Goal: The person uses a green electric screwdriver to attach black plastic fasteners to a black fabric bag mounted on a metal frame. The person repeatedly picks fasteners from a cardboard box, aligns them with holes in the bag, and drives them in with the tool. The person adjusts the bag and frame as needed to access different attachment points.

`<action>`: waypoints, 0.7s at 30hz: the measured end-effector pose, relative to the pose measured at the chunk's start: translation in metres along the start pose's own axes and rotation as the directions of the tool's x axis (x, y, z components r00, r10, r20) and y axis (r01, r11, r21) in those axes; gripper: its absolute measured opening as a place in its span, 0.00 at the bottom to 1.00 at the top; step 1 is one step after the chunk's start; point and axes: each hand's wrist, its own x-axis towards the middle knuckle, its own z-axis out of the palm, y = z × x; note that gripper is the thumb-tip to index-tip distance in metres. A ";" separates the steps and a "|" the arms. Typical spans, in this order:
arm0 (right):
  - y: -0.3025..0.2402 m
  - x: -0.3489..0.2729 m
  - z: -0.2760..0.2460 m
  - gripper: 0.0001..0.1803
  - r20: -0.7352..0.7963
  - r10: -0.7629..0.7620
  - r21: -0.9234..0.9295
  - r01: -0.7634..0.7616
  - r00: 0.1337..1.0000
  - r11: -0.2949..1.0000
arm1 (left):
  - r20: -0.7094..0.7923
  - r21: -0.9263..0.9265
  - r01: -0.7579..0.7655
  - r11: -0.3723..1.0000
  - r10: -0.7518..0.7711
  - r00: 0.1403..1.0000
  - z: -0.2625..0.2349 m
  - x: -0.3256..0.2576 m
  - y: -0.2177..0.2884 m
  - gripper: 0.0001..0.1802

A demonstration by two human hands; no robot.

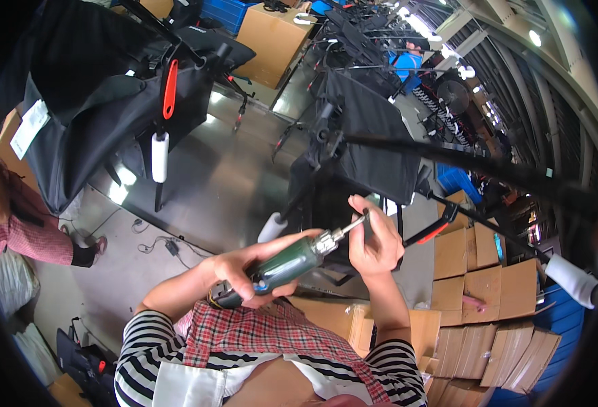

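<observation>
Head view: by the closed left hand (233,266), a dark green power driver (286,266) is being gripped around its body, and its slender bit (350,226) is being pointed away from the wearer, up and to the right. At the tip, the bit is being met by the thumb and fingers of the right hand (378,249); whether a small fastener is being pinched there cannot be told. Just beyond, a black fabric-covered frame (370,132) is being left untouched by both hands. Judged from this pose, the tip is being prepared or steadied; the next move calls for the bit being kept straight while it is being lined up with the frame. Farther out, a second black frame (102,102) is being shown at left, and cardboard boxes (483,292) at right.
</observation>
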 end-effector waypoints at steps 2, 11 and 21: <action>0.023 0.024 -0.006 0.22 0.091 0.007 -0.078 0.000 0.996 0.997 | 0.067 0.024 -0.068 0.997 0.066 0.996 -0.013 -0.012 0.010 0.75; 0.296 0.060 0.119 0.25 0.416 0.672 -0.764 -0.165 0.613 0.624 | -0.010 0.065 -0.304 0.951 0.305 0.952 -0.031 -0.050 0.063 0.76; 0.324 0.048 0.119 0.10 -0.144 0.488 -0.593 -0.470 0.861 0.654 | -0.082 0.034 -0.300 0.953 0.302 0.950 -0.074 -0.049 0.097 0.76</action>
